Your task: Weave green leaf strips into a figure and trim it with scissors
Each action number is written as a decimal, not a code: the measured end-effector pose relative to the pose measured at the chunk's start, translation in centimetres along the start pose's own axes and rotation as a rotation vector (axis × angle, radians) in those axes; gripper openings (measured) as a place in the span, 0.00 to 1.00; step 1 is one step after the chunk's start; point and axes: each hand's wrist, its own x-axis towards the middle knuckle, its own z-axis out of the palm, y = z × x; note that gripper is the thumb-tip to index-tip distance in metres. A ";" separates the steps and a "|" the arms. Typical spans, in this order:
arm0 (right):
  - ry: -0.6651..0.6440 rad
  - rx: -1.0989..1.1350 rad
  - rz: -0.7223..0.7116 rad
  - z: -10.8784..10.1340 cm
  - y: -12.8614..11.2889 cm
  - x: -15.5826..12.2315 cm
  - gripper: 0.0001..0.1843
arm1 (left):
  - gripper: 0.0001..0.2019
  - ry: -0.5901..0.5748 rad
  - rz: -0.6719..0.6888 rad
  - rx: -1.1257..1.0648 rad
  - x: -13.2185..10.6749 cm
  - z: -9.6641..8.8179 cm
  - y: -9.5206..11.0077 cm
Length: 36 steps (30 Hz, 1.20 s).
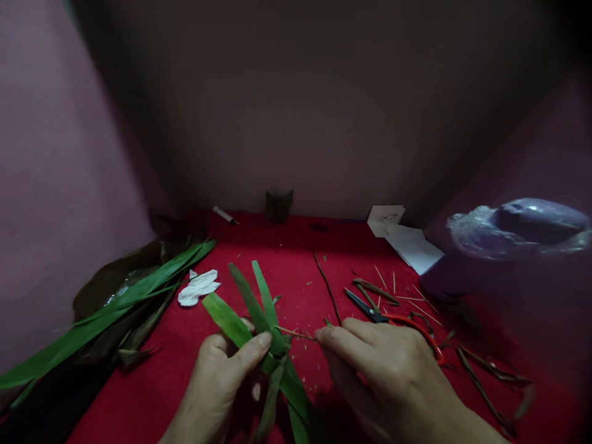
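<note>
My left hand (231, 370) grips a woven piece of green leaf strips (279, 345), with the thumb pressed near its folded centre. Several strip ends spread from that centre, both upward and down toward the bottom edge. A thin orange-brown strand (296, 333) runs from the woven centre to my right hand (374, 364). The right fingertips pinch its other end, and whether it is a stick or a fibre is hard to make out. Just beyond the right hand lie scissors (374, 313) with dark blades and orange-red handles, partly hidden by the hand.
Long green leaves (139, 296) are piled at left beside a crumpled white tissue (198, 287). Thin sticks (419, 300) and dried brown strips (490, 370) lie at right, near white papers (414, 246) and a purple plastic-covered container (462, 271). A marker (224, 214) rests at the back.
</note>
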 end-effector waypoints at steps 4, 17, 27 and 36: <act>0.015 -0.025 -0.015 -0.2 0.0 0.0 0.10 | 0.10 -0.020 -0.014 -0.024 0.0 0.1 0.2; 0.028 -0.155 -0.069 -1.2 1.1 0.8 0.17 | 0.11 -0.143 -0.028 0.068 -0.2 0.1 0.5; 0.057 -0.018 -0.092 -0.6 2.0 1.1 0.17 | 0.11 -0.118 -0.064 0.030 -0.4 0.5 0.5; -0.023 0.111 -0.071 -0.3 2.9 1.2 0.17 | 0.10 -0.180 -0.086 0.045 -0.4 -0.2 0.2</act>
